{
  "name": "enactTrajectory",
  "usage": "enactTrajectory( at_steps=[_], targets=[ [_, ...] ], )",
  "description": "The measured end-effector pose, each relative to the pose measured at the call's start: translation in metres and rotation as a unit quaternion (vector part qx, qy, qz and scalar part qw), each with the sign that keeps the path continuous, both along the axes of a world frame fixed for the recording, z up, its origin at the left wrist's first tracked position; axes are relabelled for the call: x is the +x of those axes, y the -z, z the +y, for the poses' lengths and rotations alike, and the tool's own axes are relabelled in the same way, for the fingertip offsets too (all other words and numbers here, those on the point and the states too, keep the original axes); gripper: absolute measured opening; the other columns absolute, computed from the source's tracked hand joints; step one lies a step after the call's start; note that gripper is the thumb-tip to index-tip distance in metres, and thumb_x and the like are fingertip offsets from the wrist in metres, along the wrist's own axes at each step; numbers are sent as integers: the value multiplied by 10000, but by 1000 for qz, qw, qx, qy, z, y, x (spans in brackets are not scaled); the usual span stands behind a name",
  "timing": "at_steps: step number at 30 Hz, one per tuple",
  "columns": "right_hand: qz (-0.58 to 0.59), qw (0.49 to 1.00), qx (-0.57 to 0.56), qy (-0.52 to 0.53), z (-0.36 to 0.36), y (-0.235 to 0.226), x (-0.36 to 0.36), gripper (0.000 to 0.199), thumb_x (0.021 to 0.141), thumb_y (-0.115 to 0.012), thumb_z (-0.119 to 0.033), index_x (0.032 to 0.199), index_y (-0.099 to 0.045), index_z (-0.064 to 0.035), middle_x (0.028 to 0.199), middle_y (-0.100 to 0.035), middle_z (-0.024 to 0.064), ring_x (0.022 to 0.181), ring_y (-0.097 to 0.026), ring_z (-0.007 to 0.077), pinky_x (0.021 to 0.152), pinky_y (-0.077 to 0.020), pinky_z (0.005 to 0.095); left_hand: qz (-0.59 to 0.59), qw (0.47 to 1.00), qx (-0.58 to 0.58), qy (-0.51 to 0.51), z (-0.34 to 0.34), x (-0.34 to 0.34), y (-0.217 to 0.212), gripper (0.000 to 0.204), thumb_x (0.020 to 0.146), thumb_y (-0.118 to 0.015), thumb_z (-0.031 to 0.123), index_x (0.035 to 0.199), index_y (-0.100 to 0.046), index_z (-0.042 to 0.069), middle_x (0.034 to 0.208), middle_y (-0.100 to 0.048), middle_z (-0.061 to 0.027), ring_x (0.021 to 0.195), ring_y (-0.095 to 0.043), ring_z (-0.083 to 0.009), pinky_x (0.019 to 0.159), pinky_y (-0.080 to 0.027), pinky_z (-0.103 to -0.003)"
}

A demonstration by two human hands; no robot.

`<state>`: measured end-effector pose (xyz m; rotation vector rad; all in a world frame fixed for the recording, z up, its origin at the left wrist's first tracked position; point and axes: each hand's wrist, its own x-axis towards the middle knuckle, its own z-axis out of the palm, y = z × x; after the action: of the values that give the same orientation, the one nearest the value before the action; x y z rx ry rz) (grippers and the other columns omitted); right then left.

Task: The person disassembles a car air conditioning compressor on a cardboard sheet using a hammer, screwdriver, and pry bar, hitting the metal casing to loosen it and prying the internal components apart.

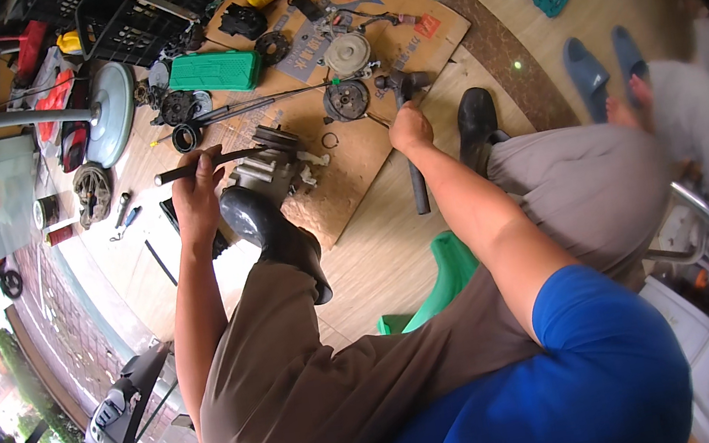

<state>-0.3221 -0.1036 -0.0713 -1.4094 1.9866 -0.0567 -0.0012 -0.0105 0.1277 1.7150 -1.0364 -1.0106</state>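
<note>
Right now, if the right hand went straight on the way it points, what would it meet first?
The right hand, gripping a dark hammer by its handle, points up the picture. It would probably first meet the hammer head, then the round engine part on the cardboard; depth is unclear.

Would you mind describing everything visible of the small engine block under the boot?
The engine block looks like grey cast metal, with a round, dark stepped part on top. It sits on the brown cardboard sheet on the wooden floor. A black boot presses against its near side. The left hand holds a dark rod reaching it.
</note>
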Motion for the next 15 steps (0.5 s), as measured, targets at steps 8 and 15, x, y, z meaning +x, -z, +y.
enactTrajectory(
  at_steps=[8,15],
  targets=[
    [-24,996,-88,-2,4,11,33,446,831,-660,-212,1185,-511,16,1105,-586,249,1118,-524,343,931,-454,391,-230,969,-55,75,-2,2,3,269,949,-531,78,1207,-550,8,1157,-634,-123,1056,-599,-194,942,-468,-319],
    [-724,554,407,55,28,-133,101,591,916,-450,-615,1069,-506,-47,818,-644,128,641,-641,271,592,-543,443,-491,785,-190,327,-17,-57,-12,707,753,-665,73,1393,-450,283,1513,-270,-205,1352,-326,-443,1081,-311,-533]
  ],
)
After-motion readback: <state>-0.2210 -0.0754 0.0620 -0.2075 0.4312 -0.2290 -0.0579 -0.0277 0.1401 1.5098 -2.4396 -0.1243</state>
